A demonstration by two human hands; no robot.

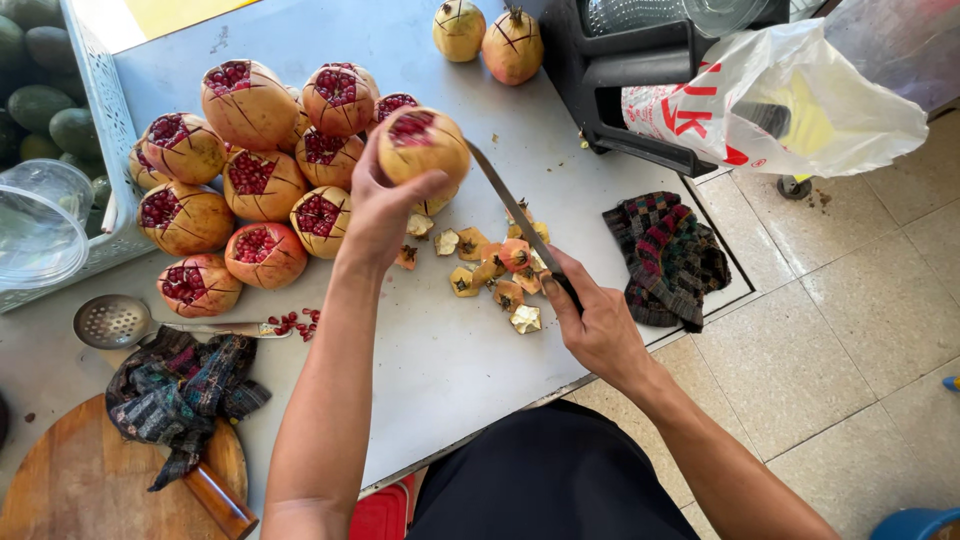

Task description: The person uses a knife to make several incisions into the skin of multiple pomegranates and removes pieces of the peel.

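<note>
My left hand (383, 205) grips a pomegranate (425, 145) with its crown cut off, red seeds showing on top, held just above the grey table (440, 350). My right hand (598, 322) is closed on the handle of a long knife (510, 205), whose blade tip touches the right side of that fruit. To the left lies a pile of several pomegranates (250, 170), tops removed and skins scored. Cut-off crown pieces (490, 275) lie scattered between my hands.
Two whole pomegranates (488, 38) stand at the far edge. A dark juicer (640, 60) with a white plastic bag (780, 95) is at right, beside a knitted cloth (668, 258). At left: slotted spoon (115, 320), checked cloth (185, 390), wooden board (90, 480), basket of avocados (45, 95).
</note>
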